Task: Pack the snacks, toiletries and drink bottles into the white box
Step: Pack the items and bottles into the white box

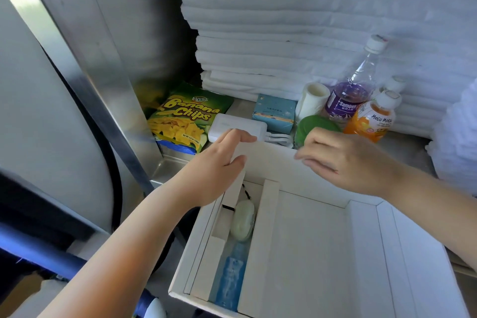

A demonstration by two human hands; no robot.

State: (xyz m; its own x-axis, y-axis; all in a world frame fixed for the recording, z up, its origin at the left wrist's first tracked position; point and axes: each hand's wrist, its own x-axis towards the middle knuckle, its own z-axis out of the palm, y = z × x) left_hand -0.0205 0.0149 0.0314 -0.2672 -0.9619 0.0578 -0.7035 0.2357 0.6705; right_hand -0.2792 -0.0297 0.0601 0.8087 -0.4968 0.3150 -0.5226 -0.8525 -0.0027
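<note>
Just below, the white box (273,162): left hand (216,170) pinches its far wall, right hand (343,160) hovers relaxed; beyond, one chips bag (180,116), two labelled bottles (346,104).

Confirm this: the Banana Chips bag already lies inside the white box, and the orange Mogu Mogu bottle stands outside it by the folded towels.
Wrong on the bag. The head view shows the Banana Chips bag outside the white box, on the metal surface beyond its far left corner. The orange Mogu Mogu bottle does stand outside it by the folded towels.
</note>
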